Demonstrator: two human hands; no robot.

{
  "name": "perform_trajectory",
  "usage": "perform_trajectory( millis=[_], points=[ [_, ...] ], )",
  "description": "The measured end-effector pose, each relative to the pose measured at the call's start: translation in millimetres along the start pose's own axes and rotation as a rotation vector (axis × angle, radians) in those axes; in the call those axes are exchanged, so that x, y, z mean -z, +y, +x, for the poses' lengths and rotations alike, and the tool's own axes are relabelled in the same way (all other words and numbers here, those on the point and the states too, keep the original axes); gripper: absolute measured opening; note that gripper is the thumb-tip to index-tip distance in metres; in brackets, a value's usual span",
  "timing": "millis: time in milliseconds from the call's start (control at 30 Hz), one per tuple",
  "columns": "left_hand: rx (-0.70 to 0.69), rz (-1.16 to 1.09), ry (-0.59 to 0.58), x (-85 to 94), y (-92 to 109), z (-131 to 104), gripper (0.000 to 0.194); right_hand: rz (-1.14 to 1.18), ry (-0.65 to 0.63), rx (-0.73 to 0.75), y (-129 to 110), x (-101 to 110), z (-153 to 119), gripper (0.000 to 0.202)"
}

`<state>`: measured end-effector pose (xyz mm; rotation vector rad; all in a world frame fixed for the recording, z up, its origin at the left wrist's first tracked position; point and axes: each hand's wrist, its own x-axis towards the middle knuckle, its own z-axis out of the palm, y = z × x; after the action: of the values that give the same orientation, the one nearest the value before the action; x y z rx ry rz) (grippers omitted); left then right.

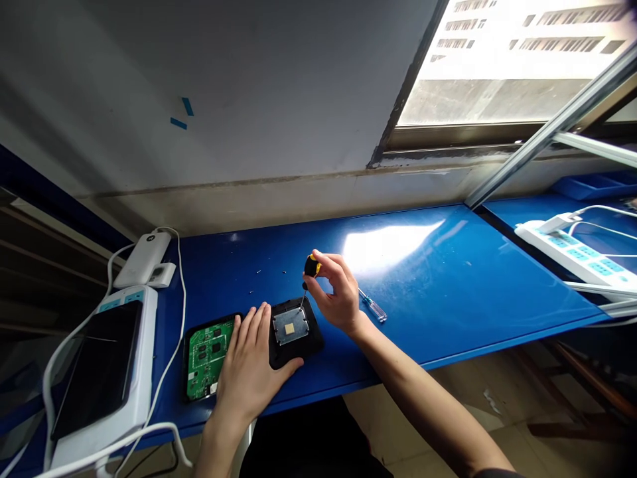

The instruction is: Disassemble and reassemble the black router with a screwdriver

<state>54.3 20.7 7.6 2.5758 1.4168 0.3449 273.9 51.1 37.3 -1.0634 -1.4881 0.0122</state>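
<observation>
My right hand (338,292) grips a yellow and black screwdriver (312,265) by its handle. The thin shaft points down to the upper right part of a silver metal plate (283,326), which has a small pale square on it. That plate sits in a black casing (313,335). My left hand (253,358) lies with fingers stretched across the casing's left side and the edge of a green circuit board (203,352). The board rests in another black shell. A second screwdriver (374,309), with a clear blue handle, lies right of my right hand.
Several tiny screws (284,271) are scattered on the blue table (472,279) behind the casing. At left, a dark-screened phone (102,365) lies on a white power strip (149,312), near a white adapter (144,259) and cables. Another power strip (577,252) stands at right.
</observation>
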Motion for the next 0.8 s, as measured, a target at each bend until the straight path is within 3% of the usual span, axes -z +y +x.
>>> perform_trajectory(
  millis=[200,567,800],
  points=[
    [-0.001,0.0,-0.005,-0.9,-0.5,0.4,0.101,-0.046,0.022,0.017,0.0,1.0,1.0,0.058],
    [-0.003,-0.006,-0.002,0.3,0.1,0.5,0.097,0.093,-0.036,0.007,-6.1,-1.8,4.1,0.048],
    [-0.003,0.019,0.005,0.2,0.9,1.4,0.097,0.086,-0.038,0.118,-11.2,-3.5,13.7,0.033]
  ],
)
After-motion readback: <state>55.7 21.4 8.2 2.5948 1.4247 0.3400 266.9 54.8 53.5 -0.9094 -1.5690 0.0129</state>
